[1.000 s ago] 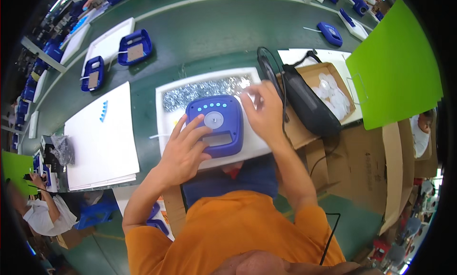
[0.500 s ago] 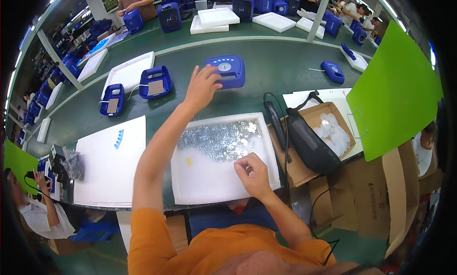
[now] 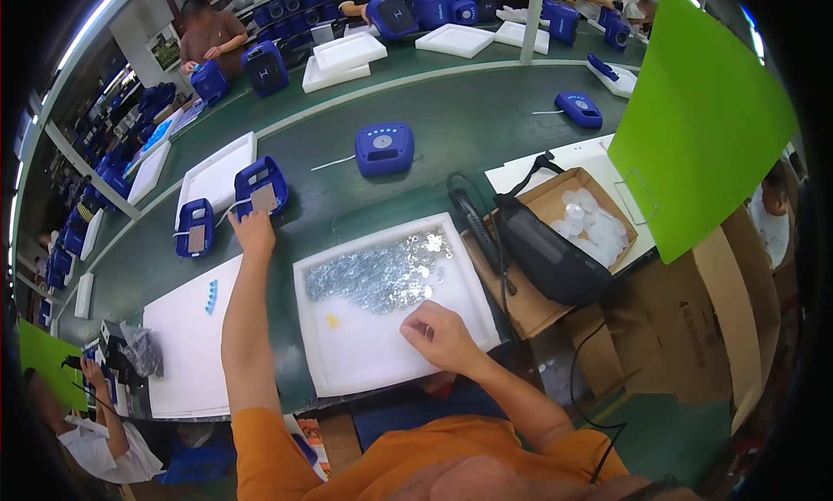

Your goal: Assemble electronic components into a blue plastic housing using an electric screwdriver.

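My left hand [image 3: 254, 234] reaches to the near edge of a blue plastic housing [image 3: 272, 170], its thumb and fingers closed at that rim. The housing lies with its hollow side up, showing a tan board [image 3: 263, 201] inside and a white cable. Just left of it is a similar open blue housing [image 3: 206, 215]. My right hand [image 3: 441, 338] hovers over a white foam tray [image 3: 347, 381], thumb and fingers curled together; whatever they may hold is hidden. Many small shiny metal pieces [image 3: 373, 275] fill the tray's far half. Beyond the tray, a blue housing [image 3: 384, 154] lies face up, its white cable pointing left.
White boards [image 3: 186, 336] with a blue strip piece [image 3: 211, 297] lie at left. On the right are a black pouch [image 3: 551, 254], a cardboard box [image 3: 629, 228] of translucent discs and a green panel [image 3: 703, 128]. Co-workers stand across the bench.
My left hand has left the face-up blue housing and come left and nearer, to the open housing. My right hand stays curled over the tray. The whole view has shifted and tilted.
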